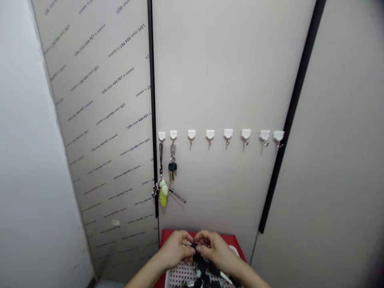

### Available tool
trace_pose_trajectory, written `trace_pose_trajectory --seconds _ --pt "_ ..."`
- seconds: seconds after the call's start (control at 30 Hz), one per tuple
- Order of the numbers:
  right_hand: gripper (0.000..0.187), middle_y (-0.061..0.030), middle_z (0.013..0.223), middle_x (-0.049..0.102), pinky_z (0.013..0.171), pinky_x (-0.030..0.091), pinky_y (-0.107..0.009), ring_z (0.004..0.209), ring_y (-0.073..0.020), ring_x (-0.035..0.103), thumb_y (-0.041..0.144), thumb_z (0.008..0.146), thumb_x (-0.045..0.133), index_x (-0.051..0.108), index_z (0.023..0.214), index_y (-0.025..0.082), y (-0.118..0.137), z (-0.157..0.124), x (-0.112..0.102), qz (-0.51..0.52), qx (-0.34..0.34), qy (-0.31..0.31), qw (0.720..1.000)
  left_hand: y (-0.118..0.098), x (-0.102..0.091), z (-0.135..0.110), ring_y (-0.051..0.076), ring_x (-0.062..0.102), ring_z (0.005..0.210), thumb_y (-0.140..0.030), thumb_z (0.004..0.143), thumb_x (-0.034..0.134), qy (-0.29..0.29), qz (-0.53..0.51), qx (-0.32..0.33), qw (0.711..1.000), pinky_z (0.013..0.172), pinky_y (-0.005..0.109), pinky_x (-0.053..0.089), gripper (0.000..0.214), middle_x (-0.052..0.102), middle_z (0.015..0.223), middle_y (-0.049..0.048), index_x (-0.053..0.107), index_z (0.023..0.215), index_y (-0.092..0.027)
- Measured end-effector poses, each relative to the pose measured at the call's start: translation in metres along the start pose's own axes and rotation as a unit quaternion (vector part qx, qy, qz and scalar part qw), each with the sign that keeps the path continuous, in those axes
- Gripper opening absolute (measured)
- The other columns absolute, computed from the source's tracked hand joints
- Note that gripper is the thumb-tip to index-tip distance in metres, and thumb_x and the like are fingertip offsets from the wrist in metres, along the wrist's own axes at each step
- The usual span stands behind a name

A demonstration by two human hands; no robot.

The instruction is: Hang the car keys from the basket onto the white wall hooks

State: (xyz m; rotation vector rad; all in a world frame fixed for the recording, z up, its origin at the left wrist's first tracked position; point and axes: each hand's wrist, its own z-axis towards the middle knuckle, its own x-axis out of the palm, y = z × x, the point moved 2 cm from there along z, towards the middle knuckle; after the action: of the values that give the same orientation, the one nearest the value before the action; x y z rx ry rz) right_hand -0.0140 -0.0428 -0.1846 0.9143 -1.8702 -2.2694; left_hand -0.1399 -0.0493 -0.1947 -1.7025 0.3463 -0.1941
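Observation:
My left hand (175, 250) and my right hand (213, 249) meet at the bottom of the view, fingertips pinched together on a small black item (195, 247). Its exact kind is hidden by my fingers. Below them sits a white perforated basket (179, 272) holding a heap of black items (204, 278), too jumbled to name. Some of the heap lies directly under the pinched piece, so I cannot tell whether they are joined. The basket rests on a red surface (167, 233).
A row of several white hooks (210, 135) runs across the pale panel ahead. From the leftmost hangs a strap with green and yellow charms (163, 192); the second carries a key bunch (172, 166). Long black strips (152, 100) edge the panel.

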Motion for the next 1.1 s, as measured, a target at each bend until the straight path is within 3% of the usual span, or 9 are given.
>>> trace_pose_trajectory --seconds 0.13,0.27,0.43,0.57,0.77,0.87,0.97,1.03,1.1 --pt "0.023 0.0032 0.060 0.049 0.049 0.031 -0.017 0.054 -0.0069 0.040 0.009 0.053 0.045 0.050 0.074 0.014 -0.004 0.000 0.001 -0.007 0.000 0.012 1.000 0.002 0.001 0.001 0.006 0.040 0.036 -0.014 0.046 0.054 0.013 0.031 -0.012 0.999 0.040 0.017 0.027 0.020 0.043 0.039 -0.0086 0.042 0.063 -0.014" --pt "0.013 0.0031 0.058 0.050 0.051 0.031 -0.017 0.055 -0.0072 0.041 0.011 0.056 0.044 0.053 0.065 0.013 -0.002 0.000 0.002 -0.022 -0.005 0.027 0.999 -0.002 -0.001 0.001 0.006 0.041 0.039 -0.016 0.046 0.055 0.008 0.058 0.016 0.998 0.041 0.018 0.028 0.018 0.043 0.043 -0.0079 0.043 0.059 -0.013" --pt "0.014 0.0021 0.059 0.050 0.049 0.032 -0.018 0.052 -0.0066 0.041 0.021 0.062 0.044 0.052 0.070 0.012 0.012 0.005 -0.006 0.025 -0.008 0.019 0.999 -0.027 -0.007 -0.003 0.006 0.041 0.043 -0.018 0.052 0.053 -0.014 0.054 0.083 0.995 0.044 0.017 0.030 0.016 0.044 0.045 -0.0071 0.046 0.066 -0.013" --pt "0.016 -0.0002 0.060 0.052 0.054 0.036 -0.021 0.054 -0.0089 0.045 0.024 0.064 0.042 0.053 0.067 0.013 0.033 0.012 -0.021 0.013 -0.019 -0.043 0.999 -0.054 -0.012 -0.007 0.006 0.042 0.043 -0.020 0.055 0.051 -0.044 0.012 0.124 0.991 0.046 0.018 0.032 0.019 0.044 0.045 -0.0065 0.045 0.072 -0.013" --pt "0.011 -0.0035 0.076 0.051 0.070 0.033 -0.024 0.076 -0.0129 0.046 0.022 0.063 0.045 0.054 0.061 0.016 0.069 0.011 -0.037 -0.153 -0.154 -0.188 0.958 -0.071 -0.026 -0.006 0.007 0.044 0.048 -0.021 0.058 0.050 -0.093 0.040 0.167 0.981 0.051 0.021 0.035 0.019 0.048 0.053 -0.0029 0.048 0.074 -0.012" --pt "0.014 -0.0021 0.064 0.051 0.062 0.035 -0.023 0.064 -0.0114 0.047 0.024 0.063 0.045 0.054 0.059 0.015 0.083 0.013 -0.042 -0.179 -0.139 -0.173 0.958 -0.079 -0.029 -0.009 0.010 0.048 0.065 -0.019 0.059 0.049 -0.155 0.113 0.218 0.957 0.062 0.023 0.037 0.017 0.053 0.070 0.0020 0.051 0.075 -0.013" --pt "0.016 0.0012 0.050 0.048 0.048 0.034 -0.020 0.048 -0.0083 0.043 0.025 0.063 0.043 0.053 0.057 0.014 0.097 0.022 -0.049 -0.141 -0.098 -0.151 0.973 -0.093 -0.019 -0.013 0.012 0.048 0.075 -0.020 0.063 0.046 -0.130 0.145 0.276 0.941 0.068 0.024 0.037 0.019 0.054 0.080 0.0030 0.050 0.081 -0.015" --pt "0.016 0.0029 0.045 0.046 0.043 0.032 -0.019 0.042 -0.0067 0.039 0.025 0.062 0.044 0.051 0.056 0.013 0.112 0.032 -0.056 -0.109 -0.089 -0.168 0.976 -0.107 -0.013 -0.012 0.011 0.049 0.078 -0.018 0.064 0.046 -0.137 0.136 0.322 0.927 0.070 0.023 0.038 0.021 0.053 0.084 0.0028 0.047 0.084 -0.016" --pt "0.015 0.0040 0.042 0.043 0.040 0.031 -0.018 0.039 -0.0057 0.037 0.026 0.061 0.045 0.051 0.055 0.013 0.131 0.044 -0.065 -0.092 -0.095 -0.201 0.971 -0.125 -0.012 -0.009 0.011 0.049 0.080 -0.015 0.064 0.045 -0.189 0.127 0.362 0.904 0.072 0.024 0.038 0.025 0.052 0.086 0.0033 0.043 0.088 -0.016"
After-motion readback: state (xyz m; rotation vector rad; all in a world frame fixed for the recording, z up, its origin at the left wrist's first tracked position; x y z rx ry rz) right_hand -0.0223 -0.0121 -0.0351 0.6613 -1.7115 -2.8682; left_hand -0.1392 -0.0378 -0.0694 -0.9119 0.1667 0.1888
